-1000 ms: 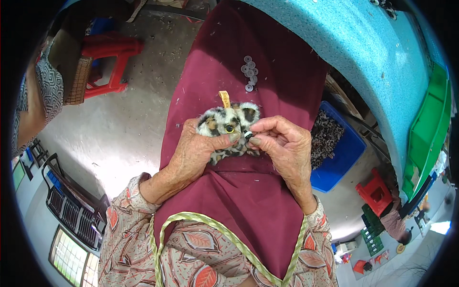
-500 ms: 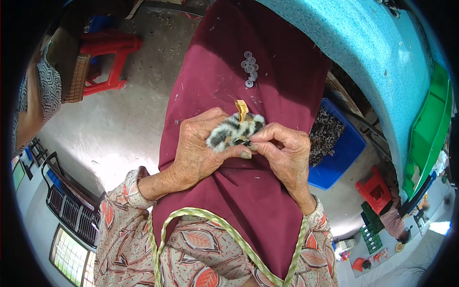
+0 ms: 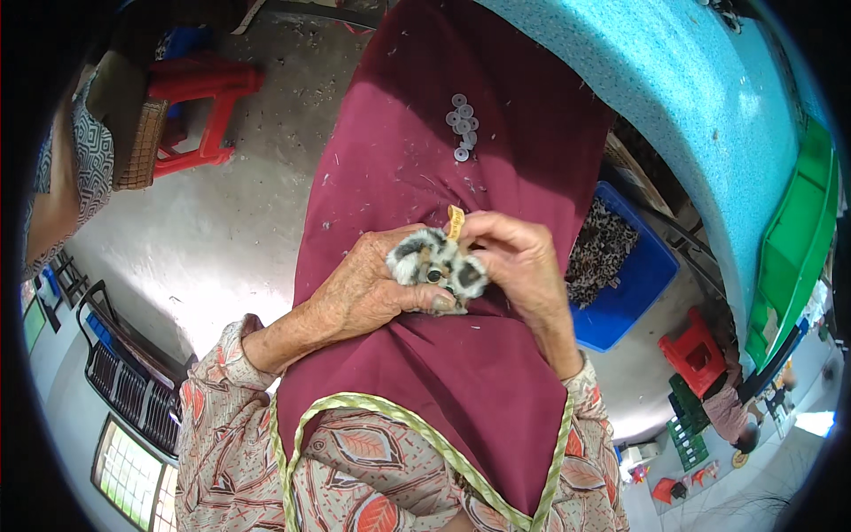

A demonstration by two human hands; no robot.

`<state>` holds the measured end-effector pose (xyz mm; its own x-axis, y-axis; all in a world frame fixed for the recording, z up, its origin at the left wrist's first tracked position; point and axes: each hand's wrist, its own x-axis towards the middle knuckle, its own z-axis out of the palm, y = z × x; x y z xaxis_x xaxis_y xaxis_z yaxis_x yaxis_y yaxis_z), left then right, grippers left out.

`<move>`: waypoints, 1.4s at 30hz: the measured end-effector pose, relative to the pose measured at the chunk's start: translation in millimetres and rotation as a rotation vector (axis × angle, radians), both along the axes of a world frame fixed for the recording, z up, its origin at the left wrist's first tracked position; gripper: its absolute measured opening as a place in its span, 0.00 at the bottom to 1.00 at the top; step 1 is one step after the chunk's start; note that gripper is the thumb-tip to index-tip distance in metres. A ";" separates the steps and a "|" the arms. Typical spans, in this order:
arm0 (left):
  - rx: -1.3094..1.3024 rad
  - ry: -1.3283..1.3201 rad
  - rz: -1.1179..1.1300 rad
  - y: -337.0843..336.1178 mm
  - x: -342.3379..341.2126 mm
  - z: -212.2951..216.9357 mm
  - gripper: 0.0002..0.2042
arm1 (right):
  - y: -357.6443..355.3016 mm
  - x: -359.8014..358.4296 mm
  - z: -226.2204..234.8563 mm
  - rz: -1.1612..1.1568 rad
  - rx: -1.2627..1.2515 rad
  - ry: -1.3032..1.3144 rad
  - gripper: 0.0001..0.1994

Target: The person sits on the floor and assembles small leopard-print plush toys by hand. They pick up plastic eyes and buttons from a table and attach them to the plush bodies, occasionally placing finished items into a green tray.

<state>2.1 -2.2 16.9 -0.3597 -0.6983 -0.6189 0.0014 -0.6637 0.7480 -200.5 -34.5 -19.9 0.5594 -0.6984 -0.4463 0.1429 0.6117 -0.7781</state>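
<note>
Mid-frame, the left hand grips the plush, likely steadying it; whether the right hand grips, I cannot tell.

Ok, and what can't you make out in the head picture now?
In the head view:
Back of the plush toy: turned away from the camera.
Most fingertips of the left hand: hidden behind the toy.
Anything the right hand grips: the toy's ear partly screens it.
Exact count of the clear discs: small, overlapping.
Person at left: cut off by the dark rim.
</note>
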 end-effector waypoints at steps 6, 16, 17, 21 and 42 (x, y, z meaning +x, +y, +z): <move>0.068 0.007 0.103 12.1 3.9 -3.8 0.15 | 18.8 16.6 12.1 -0.101 0.058 0.060 0.09; -0.882 -0.319 0.173 21.7 5.2 5.5 0.13 | 34.1 24.0 45.3 -0.113 -0.284 0.043 0.09; -1.000 -0.325 0.200 22.9 6.9 5.6 0.13 | 32.7 24.5 49.3 -0.085 -0.411 0.070 0.09; -1.069 -0.285 0.070 35.0 24.1 13.5 0.16 | 30.0 30.4 61.6 -0.008 -0.640 -0.051 0.14; -0.795 -0.066 0.058 33.3 15.5 4.8 0.10 | -16.7 14.9 8.7 0.171 -0.417 0.591 0.06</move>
<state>17.5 31.0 21.7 -0.2894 -0.9557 0.0536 -0.0416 0.0685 0.9968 -185.7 -51.2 -11.3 0.4247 -0.8001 -0.4236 -0.4422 0.2250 -0.8682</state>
